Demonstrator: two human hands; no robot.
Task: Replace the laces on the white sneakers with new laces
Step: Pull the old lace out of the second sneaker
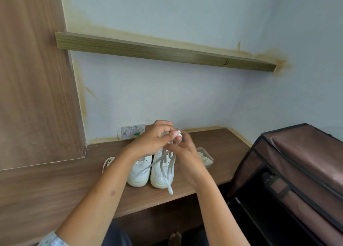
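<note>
The two sneakers (151, 168) stand side by side near the worktop's (55, 190) front edge, bare wood to their left, a tub (205, 157) just right, while left hand (151, 140) and right hand (182, 149) fingers pinch a lace (165, 168) above them.

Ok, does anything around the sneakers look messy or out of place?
A lace end hangs past the desk edge in front of the right-side sneaker. Another lace lies loose left of the pair. The wall has yellowish stains along its trim.
</note>
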